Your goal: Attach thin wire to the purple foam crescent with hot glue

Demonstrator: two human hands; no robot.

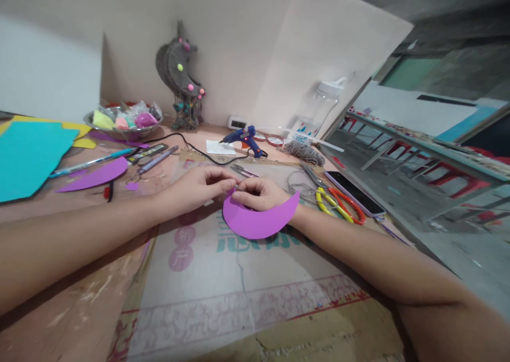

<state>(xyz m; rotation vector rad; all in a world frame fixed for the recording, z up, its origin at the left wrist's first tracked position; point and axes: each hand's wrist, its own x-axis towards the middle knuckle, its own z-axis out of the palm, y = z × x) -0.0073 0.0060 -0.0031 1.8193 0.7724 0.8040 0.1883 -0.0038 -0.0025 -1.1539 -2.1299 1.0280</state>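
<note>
A purple paper crescent (261,224) is held just above the printed cardboard sheet (207,277), its free tip pointing up to the right. My right hand (261,192) pinches it near its left tip, thumb and fingers closed. From the other side, my left hand (203,189) has thumb and forefinger pressed together at that same tip. The fingertips of both hands nearly meet there, and whatever small detail lies between them is hidden. Behind the hands, a slim craft knife or pen (244,172) lies on the cardboard.
Scissors (338,200) and a phone (354,192) lie to the right. A blue glue gun (245,139), grey yarn (305,152) and a bottle (319,110) stand behind. Leftward are purple scrap paper (95,176), pens, teal sheets (32,155), a bowl (123,131) and a grey moon ornament (181,70).
</note>
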